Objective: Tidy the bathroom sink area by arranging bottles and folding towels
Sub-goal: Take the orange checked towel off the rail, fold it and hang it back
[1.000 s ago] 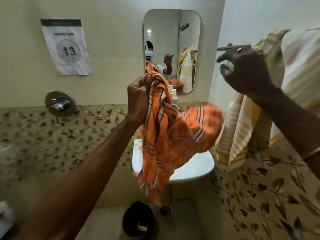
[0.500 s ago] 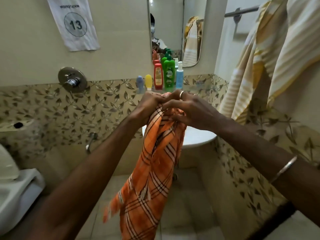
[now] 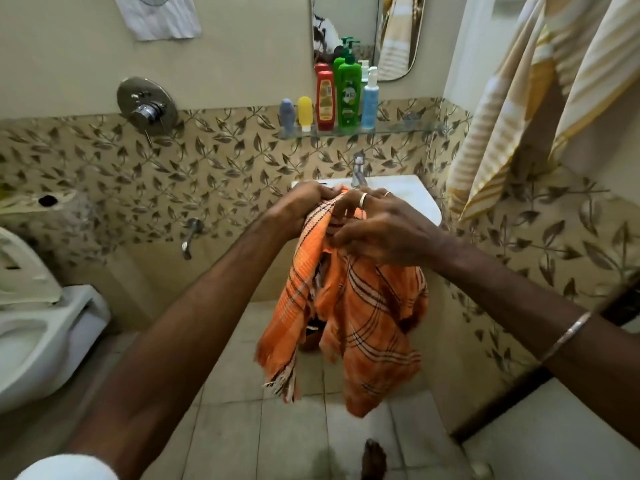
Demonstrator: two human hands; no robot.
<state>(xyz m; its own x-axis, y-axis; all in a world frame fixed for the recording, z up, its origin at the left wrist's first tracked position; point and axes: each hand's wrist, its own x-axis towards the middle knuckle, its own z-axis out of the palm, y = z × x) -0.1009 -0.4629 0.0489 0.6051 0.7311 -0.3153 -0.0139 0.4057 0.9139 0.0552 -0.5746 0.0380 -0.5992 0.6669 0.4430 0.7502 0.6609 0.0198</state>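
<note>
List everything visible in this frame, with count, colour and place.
towel: 1, orange plaid, held bunched in front of the sink
bottles: 5, blue-grey, yellow, red, green, light blue, on the glass shelf
glass shelf: 1, clear, under the mirror
mirror: 1, on the wall
sink: 1, white, with a metal tap
striped towel: 1, yellow and white, hanging right
toilet: 1, white, left
left hand: grips the towel's top
right hand: grips the towel's top

Leaf-patterned wall tiles (image 3: pixel 225 174), beige floor tiles (image 3: pixel 242 427), toilet (image 3: pixel 38 337) at left
</note>
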